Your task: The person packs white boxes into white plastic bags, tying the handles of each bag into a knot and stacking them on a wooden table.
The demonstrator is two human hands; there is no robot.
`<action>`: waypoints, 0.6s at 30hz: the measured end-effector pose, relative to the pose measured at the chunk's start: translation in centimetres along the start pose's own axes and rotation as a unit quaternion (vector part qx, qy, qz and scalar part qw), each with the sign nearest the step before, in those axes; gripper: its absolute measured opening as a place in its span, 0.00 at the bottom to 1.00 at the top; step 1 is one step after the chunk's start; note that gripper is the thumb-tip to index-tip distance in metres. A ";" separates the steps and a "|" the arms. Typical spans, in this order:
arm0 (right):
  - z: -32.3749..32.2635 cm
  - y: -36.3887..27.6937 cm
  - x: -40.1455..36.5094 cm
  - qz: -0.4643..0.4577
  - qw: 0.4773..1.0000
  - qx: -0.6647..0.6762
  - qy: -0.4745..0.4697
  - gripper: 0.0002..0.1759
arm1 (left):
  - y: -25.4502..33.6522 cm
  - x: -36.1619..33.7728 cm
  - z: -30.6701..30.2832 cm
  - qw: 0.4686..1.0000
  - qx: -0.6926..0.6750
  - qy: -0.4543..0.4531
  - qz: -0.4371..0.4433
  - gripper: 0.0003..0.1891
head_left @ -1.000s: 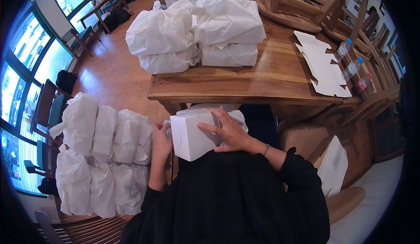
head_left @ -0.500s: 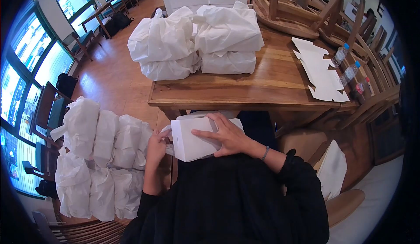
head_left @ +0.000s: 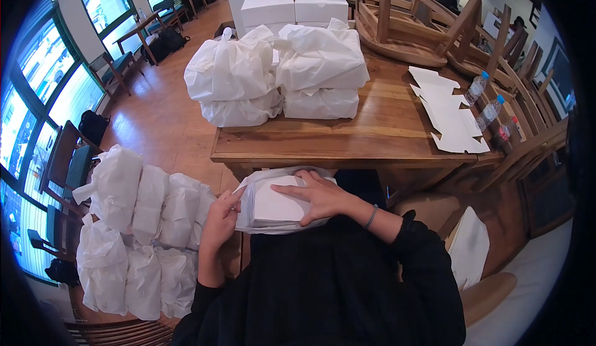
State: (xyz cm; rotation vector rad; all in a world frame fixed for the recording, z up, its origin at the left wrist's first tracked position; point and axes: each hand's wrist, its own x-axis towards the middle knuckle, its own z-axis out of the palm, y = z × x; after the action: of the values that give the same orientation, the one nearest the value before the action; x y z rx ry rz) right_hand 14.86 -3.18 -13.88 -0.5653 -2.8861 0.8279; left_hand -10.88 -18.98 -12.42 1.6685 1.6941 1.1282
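A white cardboard box (head_left: pixel 280 204) rests on my lap, its left end inside a thin white plastic bag (head_left: pixel 245 212). My right hand (head_left: pixel 320 196) lies across the box and grips it, fingers spread over its top and the thumb at the near side. At the box's left end, my left hand (head_left: pixel 221 219) pinches the edge of the bag. The underside of the box is hidden from view.
Filled white bags (head_left: pixel 230 76) are stacked on the wooden table (head_left: pixel 323 138), with white boxes (head_left: pixel 268 11) behind. Several more bags (head_left: pixel 115 184) stand to my left. Flat cardboard (head_left: pixel 450 113), bottles (head_left: pixel 477 88) and upturned chairs (head_left: pixel 397 35) are at the right.
The bag has come up around the left end and sides of the box. My left hand has shifted slightly down along the bag's edge; my right hand stays on the box.
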 end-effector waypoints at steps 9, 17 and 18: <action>0.7 -3.9 1.4 0.010 0.990 -0.137 -0.015 0.56 | 1.4 1.0 1.5 0.999 -0.045 -0.012 0.023 0.42; 3.3 -1.3 5.5 -0.011 0.991 -0.087 -0.103 0.56 | 3.6 2.6 1.7 0.992 -0.108 0.049 0.035 0.45; 2.7 -1.8 5.4 0.000 0.989 -0.089 -0.121 0.56 | 3.7 2.6 1.3 0.980 -0.183 0.084 -0.013 0.44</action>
State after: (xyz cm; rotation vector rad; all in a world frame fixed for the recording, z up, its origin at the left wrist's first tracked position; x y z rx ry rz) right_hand 8.77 -3.93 -15.31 -0.5128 -3.2040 0.6869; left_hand -8.02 -16.57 -9.57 1.3502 1.4876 1.4991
